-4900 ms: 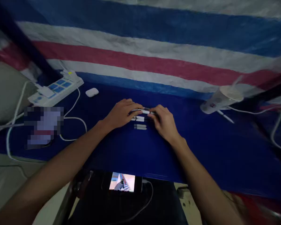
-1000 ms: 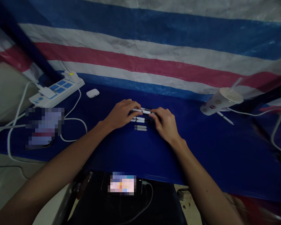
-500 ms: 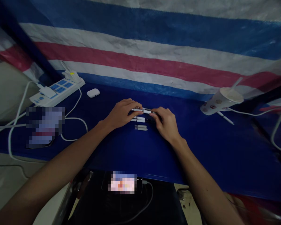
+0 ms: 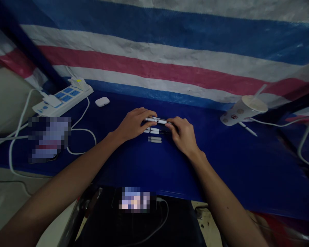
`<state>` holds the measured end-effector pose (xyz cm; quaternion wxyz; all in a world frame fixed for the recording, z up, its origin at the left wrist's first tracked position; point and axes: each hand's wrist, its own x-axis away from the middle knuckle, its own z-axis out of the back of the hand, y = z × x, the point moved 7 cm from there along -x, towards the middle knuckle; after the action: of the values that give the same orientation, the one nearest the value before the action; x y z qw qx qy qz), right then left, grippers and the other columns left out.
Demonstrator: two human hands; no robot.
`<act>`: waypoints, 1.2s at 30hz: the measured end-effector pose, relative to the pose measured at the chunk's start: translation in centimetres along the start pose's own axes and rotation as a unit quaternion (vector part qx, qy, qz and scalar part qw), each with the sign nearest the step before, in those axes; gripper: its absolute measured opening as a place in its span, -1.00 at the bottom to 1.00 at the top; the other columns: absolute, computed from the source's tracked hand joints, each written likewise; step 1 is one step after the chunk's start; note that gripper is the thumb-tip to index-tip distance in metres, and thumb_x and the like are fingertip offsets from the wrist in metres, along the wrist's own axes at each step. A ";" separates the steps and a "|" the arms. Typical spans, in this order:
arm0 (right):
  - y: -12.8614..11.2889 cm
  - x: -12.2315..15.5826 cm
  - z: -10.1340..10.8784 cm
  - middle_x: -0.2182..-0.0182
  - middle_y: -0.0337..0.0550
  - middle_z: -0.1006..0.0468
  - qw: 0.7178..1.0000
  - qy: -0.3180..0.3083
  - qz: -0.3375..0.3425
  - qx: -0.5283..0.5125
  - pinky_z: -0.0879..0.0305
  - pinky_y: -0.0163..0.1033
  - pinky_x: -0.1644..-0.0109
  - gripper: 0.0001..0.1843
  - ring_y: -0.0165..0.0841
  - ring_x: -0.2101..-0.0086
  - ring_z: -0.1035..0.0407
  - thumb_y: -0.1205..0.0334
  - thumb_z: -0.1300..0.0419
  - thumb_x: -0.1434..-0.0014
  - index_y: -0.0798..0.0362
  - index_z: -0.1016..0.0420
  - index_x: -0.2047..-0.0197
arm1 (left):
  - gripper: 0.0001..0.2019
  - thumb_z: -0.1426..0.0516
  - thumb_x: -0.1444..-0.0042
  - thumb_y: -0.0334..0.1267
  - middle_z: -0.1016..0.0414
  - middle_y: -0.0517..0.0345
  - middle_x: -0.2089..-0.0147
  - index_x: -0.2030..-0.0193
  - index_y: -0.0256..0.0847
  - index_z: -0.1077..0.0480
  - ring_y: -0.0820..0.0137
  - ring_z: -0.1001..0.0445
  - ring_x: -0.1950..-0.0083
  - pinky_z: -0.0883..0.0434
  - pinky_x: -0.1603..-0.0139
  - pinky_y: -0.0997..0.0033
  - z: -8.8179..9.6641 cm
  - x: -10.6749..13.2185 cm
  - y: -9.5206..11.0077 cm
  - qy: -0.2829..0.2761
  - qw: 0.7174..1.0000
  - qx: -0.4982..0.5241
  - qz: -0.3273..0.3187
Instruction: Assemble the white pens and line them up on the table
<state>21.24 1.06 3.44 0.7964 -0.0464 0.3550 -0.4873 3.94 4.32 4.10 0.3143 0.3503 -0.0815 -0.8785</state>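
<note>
Left hand (image 4: 135,124) and right hand (image 4: 183,135) close together near the middle of the blue tabletop (image 4: 221,161), coming in from opposite sides, fingers curled and clamped on the two ends of a slim white-and-black pen (image 4: 158,120) lying crosswise, with a second pen tight alongside it, hard to separate from this view. Just nearer the body, a further pair of pens (image 4: 152,130) flat on the tabletop, its right end close under the right hand's fingers. Nearer still, two short white pen barrels (image 4: 155,139) side by side, touching neither hand. Off to the left, a white power strip with blue sockets (image 4: 63,100), white cables (image 4: 82,118) looping away from it, a white earbud case (image 4: 102,101) just beside it, and a pixelated flat object (image 4: 49,139) below. Off to the right, a paper cup (image 4: 244,109) tipped on its side, straw poking out, with a loose white pen (image 4: 247,129) just beside it. Behind everything, a striped blue, white and red tarp (image 4: 154,61). At the near edge, a phone with a pixelated screen (image 4: 134,200) on a dark surface, a white charging cable (image 4: 162,214) trailing from it.
</note>
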 end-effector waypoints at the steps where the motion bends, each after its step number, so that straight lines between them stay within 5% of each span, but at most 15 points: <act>1: 0.0 0.0 0.0 0.29 -0.16 -0.57 1.000 0.001 0.000 0.000 -0.14 -0.15 0.17 -0.75 -0.32 0.32 -0.40 0.12 -0.06 -0.41 0.02 -0.53 0.13 | -0.80 -0.14 -0.33 -0.12 -0.57 0.21 0.10 -0.01 -0.12 -0.41 0.40 -0.47 0.10 -0.36 -0.04 0.34 0.0 0.0 0.0 0.002 1.000 -0.001 0.000; 36: -0.4 0.0 0.6 0.28 -0.16 -0.57 1.000 0.023 0.009 -0.017 -0.20 -0.15 0.17 -0.83 -0.32 0.32 -0.41 0.17 -0.13 -0.37 0.01 -0.53 0.13 | -0.72 -0.03 -0.40 -0.08 -0.59 0.13 0.16 0.09 -0.18 -0.48 0.35 -0.48 0.12 -0.35 -0.02 0.27 -0.2 0.0 -0.3 -0.030 0.999 0.015 0.002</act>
<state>21.34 0.68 4.09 0.7913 -0.0456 0.3823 -0.4749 3.94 4.52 3.82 0.3086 0.3284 -0.1047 -0.8865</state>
